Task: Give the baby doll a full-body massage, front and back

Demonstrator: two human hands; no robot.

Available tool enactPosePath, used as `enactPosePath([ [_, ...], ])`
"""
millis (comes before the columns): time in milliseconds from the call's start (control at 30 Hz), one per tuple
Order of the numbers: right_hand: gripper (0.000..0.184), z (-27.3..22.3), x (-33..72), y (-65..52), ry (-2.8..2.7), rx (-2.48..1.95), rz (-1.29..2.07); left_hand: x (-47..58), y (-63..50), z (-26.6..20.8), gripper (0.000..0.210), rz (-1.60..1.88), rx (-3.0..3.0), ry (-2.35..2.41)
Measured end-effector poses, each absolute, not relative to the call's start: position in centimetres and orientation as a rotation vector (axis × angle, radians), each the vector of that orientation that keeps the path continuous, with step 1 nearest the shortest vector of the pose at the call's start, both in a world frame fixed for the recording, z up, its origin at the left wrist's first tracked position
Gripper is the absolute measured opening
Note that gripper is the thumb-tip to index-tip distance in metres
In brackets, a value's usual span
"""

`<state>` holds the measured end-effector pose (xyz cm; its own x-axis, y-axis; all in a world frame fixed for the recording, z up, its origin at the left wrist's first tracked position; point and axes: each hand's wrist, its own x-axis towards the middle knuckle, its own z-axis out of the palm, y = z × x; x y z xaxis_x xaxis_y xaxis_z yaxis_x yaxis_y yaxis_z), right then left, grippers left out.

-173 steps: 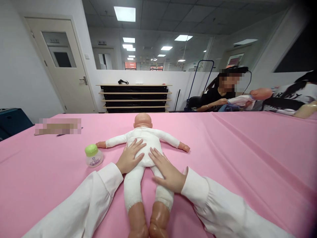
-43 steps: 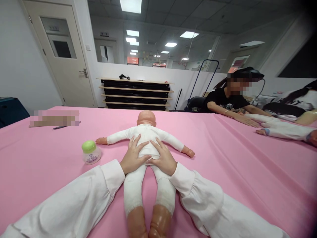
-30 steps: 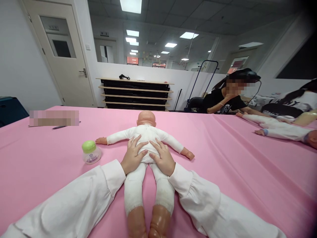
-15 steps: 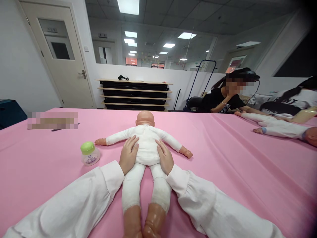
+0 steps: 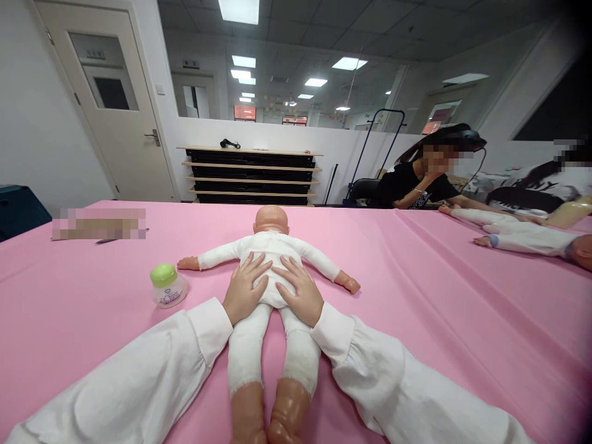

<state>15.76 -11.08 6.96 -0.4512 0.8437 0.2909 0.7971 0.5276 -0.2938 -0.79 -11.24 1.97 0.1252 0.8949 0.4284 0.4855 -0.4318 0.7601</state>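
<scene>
A baby doll (image 5: pixel 274 244) with a white cloth body lies on the pink tablecloth, its head away from me and its arms spread. My left hand (image 5: pixel 247 288) rests flat on the left side of the doll's lower torso, fingers spread. On the opposite side, my right hand (image 5: pixel 300 290) lies flat too, its fingers spread and pointing inward. Both hands touch the doll and grip nothing. Left of the doll stands a small jar (image 5: pixel 169 286) with a green lid, near the doll's hand.
The pink tablecloth (image 5: pixel 92 345) covers the table, with folds on the right. Another doll (image 5: pixel 531 240) lies at the far right, by a seated person (image 5: pixel 416 179) in black. A blurred object (image 5: pixel 99 224) lies at the far left. Behind stands a low shelf (image 5: pixel 252 176).
The fingers of both my hands have moved inward from the doll's sides onto the middle of its torso and spread wider. The doll and jar have stayed in place.
</scene>
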Motion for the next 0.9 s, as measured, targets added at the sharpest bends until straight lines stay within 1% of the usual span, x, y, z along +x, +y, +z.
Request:
enactPosePath([
  [100, 0.045, 6.5, 15.9, -10.9, -2.278, -1.403, 0.243, -0.7, -11.1, 1.5, 0.042, 1.273, 1.867, 1.309],
  [267, 0.039, 6.7, 16.1, -10.4, -2.197, -1.4, 0.313, -0.8, -11.0, 2.1, 0.043, 1.301, 1.796, 1.296],
  [400, 0.032, 8.9, 15.6, -8.7, -2.118, -1.324, 0.157, -1.7, -10.1, 4.7, 0.036, 1.335, 1.8, 1.343],
  [467, 0.036, 9.7, 15.3, -7.6, -2.16, -1.267, 0.049, -2.2, -9.1, 5.6, 0.037, 1.424, 1.848, 1.323],
  [533, 0.044, 9.6, 15.3, -6.4, -2.246, -1.297, 0.009, -2.8, -7.9, 5.3, 0.041, 1.462, 1.945, 1.319],
  [600, 0.05, 8.8, 15.9, -5.4, -2.334, -1.409, 0.105, -3.2, -6.9, 3.9, 0.044, 1.342, 2.019, 1.375],
  [700, 0.052, 7.1, 17.4, -4.5, -2.441, -1.48, 0.282, -3.7, -6.2, 1.3, 0.045, 1.1, 2.04, 1.382],
  [767, 0.052, 6.4, 18.4, -4.3, -2.457, -1.486, 0.271, -3.8, -6.2, 0.4, 0.046, 1.051, 2.036, 1.411],
  [900, 0.055, 6.1, 19.2, -4.2, -2.393, -1.579, 0.163, -4.0, -6.2, -0.1, 0.048, 1.011, 2.006, 1.549],
])
